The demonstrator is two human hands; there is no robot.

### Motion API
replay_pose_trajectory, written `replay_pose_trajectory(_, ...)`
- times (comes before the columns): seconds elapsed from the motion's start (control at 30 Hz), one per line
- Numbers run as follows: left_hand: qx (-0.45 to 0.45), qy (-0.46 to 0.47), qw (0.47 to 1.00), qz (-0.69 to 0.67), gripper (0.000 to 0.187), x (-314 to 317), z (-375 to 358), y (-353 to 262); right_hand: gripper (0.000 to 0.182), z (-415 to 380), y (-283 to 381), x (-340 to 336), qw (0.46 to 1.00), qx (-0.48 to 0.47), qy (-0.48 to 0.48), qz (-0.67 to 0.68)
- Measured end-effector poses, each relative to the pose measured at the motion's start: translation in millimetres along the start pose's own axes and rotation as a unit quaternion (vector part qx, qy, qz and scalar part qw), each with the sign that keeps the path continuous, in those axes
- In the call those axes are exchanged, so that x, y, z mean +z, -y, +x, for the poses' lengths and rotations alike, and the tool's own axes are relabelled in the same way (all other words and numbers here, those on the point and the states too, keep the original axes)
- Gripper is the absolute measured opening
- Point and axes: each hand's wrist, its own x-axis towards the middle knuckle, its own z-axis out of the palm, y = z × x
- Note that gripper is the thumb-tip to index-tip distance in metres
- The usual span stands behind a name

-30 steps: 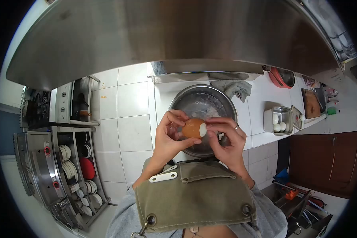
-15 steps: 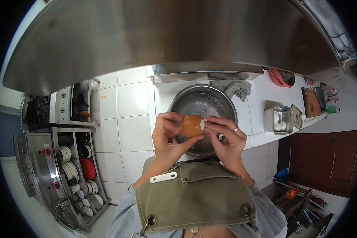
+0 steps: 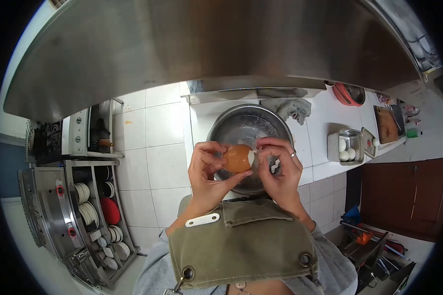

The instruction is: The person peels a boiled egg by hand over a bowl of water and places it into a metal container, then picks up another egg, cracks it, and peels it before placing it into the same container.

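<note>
A brown egg (image 3: 237, 159) is held between the thumb and fingers of my left hand (image 3: 206, 169). Its right end is bare of shell and shows white. Close by that white end is my right hand (image 3: 282, 169), with a ring on one finger and its thumb and forefinger pinched together. Whatever sits in that pinch is too small to make out. Both hands are above a large metal bowl (image 3: 216, 123) with liquid in it. White bits (image 3: 274, 165) show at the bowl's right side.
A grey cloth (image 3: 295, 108) lies behind the bowl on the white counter (image 3: 315, 142). To the right stands a metal container (image 3: 333, 153) with several peeled eggs (image 3: 345, 156). A steel hood (image 3: 206, 39) spans the top of the view. Stacked plates (image 3: 87, 214) fill a rack at left.
My right fingertips have drawn slightly away from the egg's white end. The egg stays in my left hand at nearly the same place.
</note>
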Motion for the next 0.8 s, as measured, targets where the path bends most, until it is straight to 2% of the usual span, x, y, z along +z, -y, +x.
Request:
replay_pose_trajectory(0.17, -0.01, -0.007, 1.0, -0.017, 0.052, 1.0, 0.3, -1.6, 0.015, 1.1, 3.5, -2.4, 1.0, 0.02, 0.002, 0.021)
replay_pose_trajectory(0.23, -0.005, -0.018, 1.0, -0.003, 0.052, 1.1, 0.5, -2.0, 0.016, 2.7, 6.9, -2.3, 1.0, -0.015, -0.005, -0.018)
replay_pose_trajectory(0.37, -0.003, -0.022, 1.0, -0.001, 0.052, 1.0, 0.8, -0.6, 0.017, 2.5, 6.3, -1.5, 0.998, -0.029, 0.005, -0.053)
replay_pose_trajectory(0.43, 0.001, -0.022, 1.0, 0.011, 0.054, 1.5, 1.4, -0.2, 0.019, 0.1, 1.5, -0.6, 0.993, -0.074, -0.009, -0.088)
replay_pose_trajectory(0.67, 0.026, -0.008, 0.996, 0.085, 0.051, 3.5, 3.7, -3.0, 0.02, 2.1, 1.0, 0.6, 0.987, -0.085, -0.027, -0.131)
replay_pose_trajectory(0.8, 0.007, -0.004, 0.995, 0.099, 0.051, 3.4, 2.6, -4.6, 0.016, 4.5, -0.4, -1.1, 0.987, -0.083, -0.011, -0.135)
